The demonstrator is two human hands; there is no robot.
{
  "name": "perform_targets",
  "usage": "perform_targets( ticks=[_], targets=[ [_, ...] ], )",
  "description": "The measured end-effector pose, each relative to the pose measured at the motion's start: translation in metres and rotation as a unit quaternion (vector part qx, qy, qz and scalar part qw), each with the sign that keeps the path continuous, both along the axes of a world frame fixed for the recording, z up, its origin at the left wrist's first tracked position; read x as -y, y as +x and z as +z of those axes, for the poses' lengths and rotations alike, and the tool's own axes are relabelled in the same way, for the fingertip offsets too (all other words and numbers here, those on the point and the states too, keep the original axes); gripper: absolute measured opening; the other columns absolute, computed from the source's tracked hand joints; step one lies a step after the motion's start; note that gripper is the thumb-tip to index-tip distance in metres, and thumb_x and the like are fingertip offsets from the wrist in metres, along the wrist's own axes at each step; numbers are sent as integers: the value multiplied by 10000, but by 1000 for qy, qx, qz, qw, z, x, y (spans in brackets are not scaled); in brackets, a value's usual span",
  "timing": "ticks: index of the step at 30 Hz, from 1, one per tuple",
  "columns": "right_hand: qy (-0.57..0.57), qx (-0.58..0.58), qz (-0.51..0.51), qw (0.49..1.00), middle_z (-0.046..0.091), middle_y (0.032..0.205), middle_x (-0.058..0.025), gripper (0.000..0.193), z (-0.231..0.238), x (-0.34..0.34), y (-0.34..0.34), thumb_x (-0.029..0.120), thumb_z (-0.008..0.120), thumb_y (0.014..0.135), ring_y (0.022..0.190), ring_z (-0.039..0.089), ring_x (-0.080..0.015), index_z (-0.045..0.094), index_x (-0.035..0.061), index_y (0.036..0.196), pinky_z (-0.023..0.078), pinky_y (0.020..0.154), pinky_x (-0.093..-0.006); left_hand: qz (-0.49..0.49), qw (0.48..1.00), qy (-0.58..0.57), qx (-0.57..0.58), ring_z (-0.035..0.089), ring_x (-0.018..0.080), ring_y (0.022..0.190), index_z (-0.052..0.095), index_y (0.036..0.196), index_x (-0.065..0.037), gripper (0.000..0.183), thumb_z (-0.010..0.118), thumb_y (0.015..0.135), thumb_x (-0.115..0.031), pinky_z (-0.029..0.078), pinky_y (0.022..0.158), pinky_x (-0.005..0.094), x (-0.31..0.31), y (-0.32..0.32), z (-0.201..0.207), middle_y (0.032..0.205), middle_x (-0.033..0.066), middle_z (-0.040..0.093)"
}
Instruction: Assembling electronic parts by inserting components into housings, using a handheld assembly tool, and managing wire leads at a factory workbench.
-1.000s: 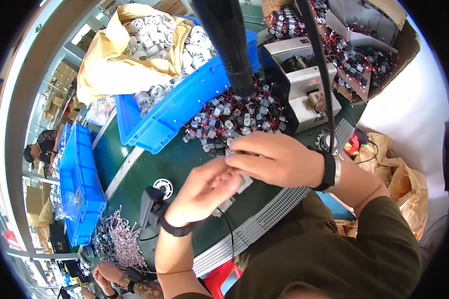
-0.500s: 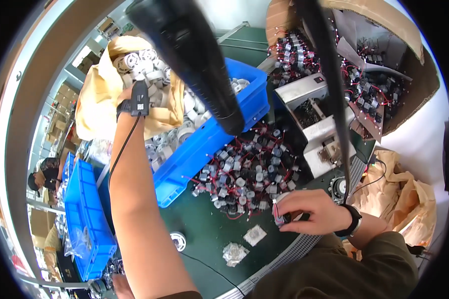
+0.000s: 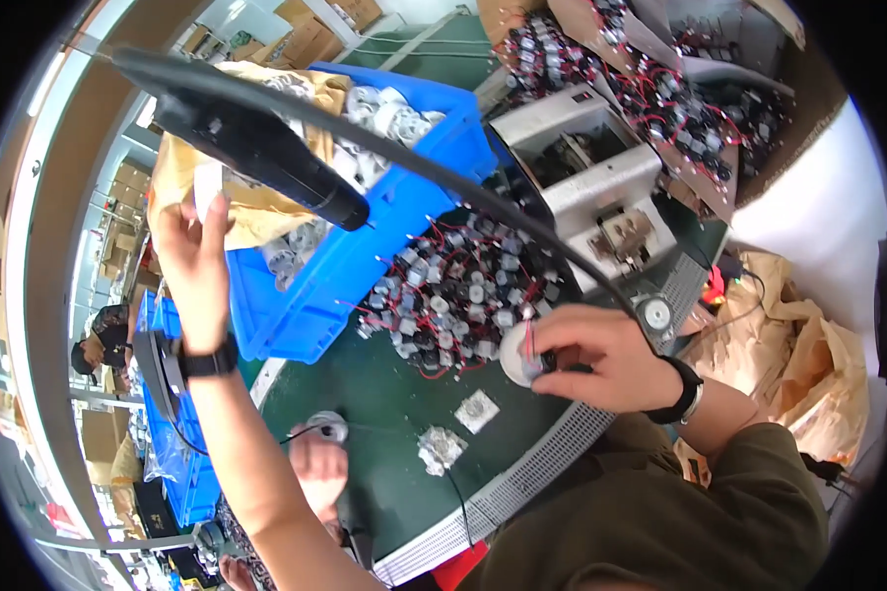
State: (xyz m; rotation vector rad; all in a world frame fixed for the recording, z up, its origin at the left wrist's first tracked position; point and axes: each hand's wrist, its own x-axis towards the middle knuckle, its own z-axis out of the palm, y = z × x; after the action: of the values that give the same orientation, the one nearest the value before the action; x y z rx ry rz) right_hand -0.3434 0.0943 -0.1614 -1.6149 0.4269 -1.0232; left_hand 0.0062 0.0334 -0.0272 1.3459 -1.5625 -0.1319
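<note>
My left hand (image 3: 193,236) is raised beside the paper-lined bag (image 3: 172,163), its thumb and fingers closed on a white plastic part (image 3: 209,187). Over the green bench (image 3: 394,414), my right hand (image 3: 606,360) pinches a small motor with a red wire (image 3: 534,357). A round white plastic part (image 3: 512,357) sits against that motor; whether the fingers grip it too is hidden. A pile of small grey motors with red and black wires (image 3: 463,295) lies just beyond the right hand. A black electric screwdriver (image 3: 266,158) hangs between my hands and the blue crate (image 3: 365,261).
A metal machine (image 3: 586,167) stands behind the motor pile, with a cardboard box (image 3: 779,163) of motors at the far right. Another person's hand (image 3: 317,471) touches a white ring-shaped part (image 3: 329,426). Two silvery pieces, one a flat square (image 3: 476,412), lie on the bench.
My left hand has come out of the bag with a white part. A round white part now shows at my right hand's motor. The screwdriver appears farther left, and another person's hand has reached in.
</note>
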Motion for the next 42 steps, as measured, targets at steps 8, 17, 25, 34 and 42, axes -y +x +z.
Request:
perform_targets(
  ticks=[8, 17, 25, 34, 42],
  targets=[
    [51, 34, -109, 992, 556, 1063, -50, 295, 5, 5, -25, -56, 601, 822, 872, 555, -86, 532, -42, 1108, 472, 737, -217, -163, 975, 149, -24, 494, 249, 1150, 386, 1314, 26, 677, 684, 706, 21, 424, 936, 343, -107, -137, -106, 1264, 136, 470],
    [71, -18, -78, 994, 563, 1054, -48, 308, -9, 9, -25, -60, 628, 798, 892, 566, -98, 531, -37, 1090, 490, 806, -235, -158, 966, 119, 167, 477, 363, 1078, 509, 1183, 3, 575, 732, 663, -98, 396, 920, 421, -102, -166, -160, 1173, 162, 502],
    [-163, -257, -48, 951, 566, 1000, -75, 244, 10, 15, -2, -30, 628, 786, 853, 592, -147, 593, 13, 1023, 519, 767, -268, -161, 975, 139, 64, 490, 359, 1089, 431, 1247, 12, 760, 803, 608, -163, 374, 952, 420, -102, -164, -174, 1227, 194, 468],
    [-130, -262, -101, 951, 581, 862, -38, 286, 5, 15, 0, 74, 730, 722, 708, 525, -127, 574, 18, 955, 459, 649, -250, -205, 970, 123, 49, 465, 367, 1140, 346, 1286, 17, 800, 772, 630, -154, 391, 940, 422, -98, -158, -177, 1225, 215, 456],
    [-210, -286, -77, 932, 568, 802, -63, 204, -3, 13, 7, 85, 717, 719, 696, 555, -199, 579, 30, 859, 453, 614, -290, -150, 988, 28, -7, 548, 323, 898, 426, 1156, 32, 675, 813, 637, -160, 466, 743, 378, -100, -173, -197, 1050, 170, 519]
  ],
)
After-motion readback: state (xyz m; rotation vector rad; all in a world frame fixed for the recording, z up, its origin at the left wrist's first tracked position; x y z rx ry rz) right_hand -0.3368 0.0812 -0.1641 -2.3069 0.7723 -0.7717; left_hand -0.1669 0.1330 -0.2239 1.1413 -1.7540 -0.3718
